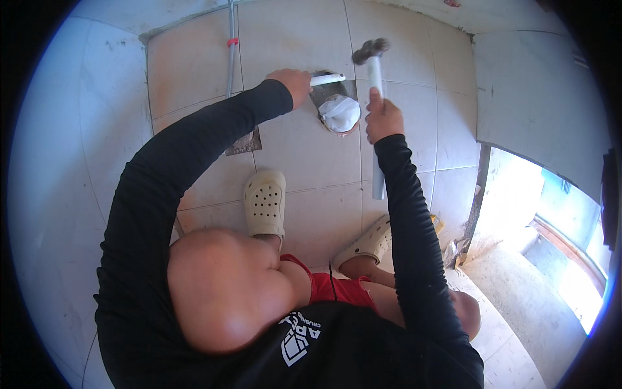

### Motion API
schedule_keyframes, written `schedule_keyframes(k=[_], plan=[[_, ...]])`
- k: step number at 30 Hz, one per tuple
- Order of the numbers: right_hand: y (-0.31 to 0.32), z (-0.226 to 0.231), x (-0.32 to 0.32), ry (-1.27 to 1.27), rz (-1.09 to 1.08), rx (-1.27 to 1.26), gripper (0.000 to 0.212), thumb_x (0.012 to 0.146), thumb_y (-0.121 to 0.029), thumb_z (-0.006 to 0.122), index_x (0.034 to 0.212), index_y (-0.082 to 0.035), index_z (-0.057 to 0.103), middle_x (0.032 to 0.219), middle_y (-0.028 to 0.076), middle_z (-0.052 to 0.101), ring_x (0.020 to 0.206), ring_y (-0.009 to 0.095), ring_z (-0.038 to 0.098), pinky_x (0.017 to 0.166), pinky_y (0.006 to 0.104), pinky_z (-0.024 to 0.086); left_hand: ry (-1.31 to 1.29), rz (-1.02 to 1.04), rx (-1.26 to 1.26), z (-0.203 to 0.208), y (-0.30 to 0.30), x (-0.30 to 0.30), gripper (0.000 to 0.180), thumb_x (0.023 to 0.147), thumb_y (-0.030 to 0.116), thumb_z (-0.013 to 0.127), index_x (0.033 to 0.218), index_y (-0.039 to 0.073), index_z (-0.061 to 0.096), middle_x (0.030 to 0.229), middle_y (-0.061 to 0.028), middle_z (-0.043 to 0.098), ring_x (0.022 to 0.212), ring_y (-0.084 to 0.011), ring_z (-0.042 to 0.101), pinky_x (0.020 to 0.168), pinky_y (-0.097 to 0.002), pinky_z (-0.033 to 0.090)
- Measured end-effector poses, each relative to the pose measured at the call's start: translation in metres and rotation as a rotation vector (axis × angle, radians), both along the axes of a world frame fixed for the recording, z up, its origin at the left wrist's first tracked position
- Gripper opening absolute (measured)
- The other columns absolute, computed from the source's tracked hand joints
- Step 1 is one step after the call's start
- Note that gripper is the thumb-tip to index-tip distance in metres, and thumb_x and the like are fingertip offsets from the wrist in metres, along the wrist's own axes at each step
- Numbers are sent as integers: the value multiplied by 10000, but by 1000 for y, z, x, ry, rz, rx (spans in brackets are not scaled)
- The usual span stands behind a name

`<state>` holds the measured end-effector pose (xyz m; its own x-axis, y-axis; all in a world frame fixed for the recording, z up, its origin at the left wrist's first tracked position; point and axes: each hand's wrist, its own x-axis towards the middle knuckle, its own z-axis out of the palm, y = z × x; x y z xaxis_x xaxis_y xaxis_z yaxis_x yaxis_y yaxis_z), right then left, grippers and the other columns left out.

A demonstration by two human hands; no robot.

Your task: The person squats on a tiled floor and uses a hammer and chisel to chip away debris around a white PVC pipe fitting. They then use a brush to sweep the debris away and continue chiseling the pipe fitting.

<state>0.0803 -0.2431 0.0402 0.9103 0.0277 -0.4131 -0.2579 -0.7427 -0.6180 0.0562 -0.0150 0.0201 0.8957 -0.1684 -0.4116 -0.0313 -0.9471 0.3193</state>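
My right hand (384,118) is wrapped round the pale handle of a hammer (376,70), its dark metal head raised at the far side. The handle's lower end sticks out below the fist. My left hand (295,85) is closed on a slim white tool (328,79) with a small hole near its visible end; the fingers hide the rest, so I cannot tell its kind. Beneath that end lies a dark rough cut-out (321,96) in the tiles. Just nearer is a round pipe opening (346,133) stuffed with a white plastic bag (340,113).
Pale floor tiles (304,155) surround the cut-out. A grey hose (231,65) with a red clip runs at the far left, near a small dirty square drain (246,142). My cream clogs (265,202) stand close below. A broken wall edge and doorway (499,201) lie to the right.
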Motion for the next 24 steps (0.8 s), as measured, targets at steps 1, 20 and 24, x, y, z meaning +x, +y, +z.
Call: schedule_keyframes(k=[1,20,24], plan=[[0,4,2,-33,-60,69,648,931,-557,405,807,54,583,702,266,599,727,459,596,641,490,466,-1,3,-5,-1,0,0,283,946,287,481,1001,24,573,841,-179,652,792,-334,648,710,-455,514],[12,-16,-12,-137,51,-227,675,924,-587,381,814,49,577,674,183,610,714,339,648,639,429,493,-12,-8,-14,-4,-3,3,291,939,290,484,977,18,577,832,-184,649,797,-357,639,721,-468,505],[1,-9,-6,83,-88,22,609,927,-576,405,805,7,535,539,43,462,377,145,453,342,301,381,0,-8,-1,0,0,7,304,940,300,482,987,14,574,828,-185,650,797,-358,639,720,-470,504]])
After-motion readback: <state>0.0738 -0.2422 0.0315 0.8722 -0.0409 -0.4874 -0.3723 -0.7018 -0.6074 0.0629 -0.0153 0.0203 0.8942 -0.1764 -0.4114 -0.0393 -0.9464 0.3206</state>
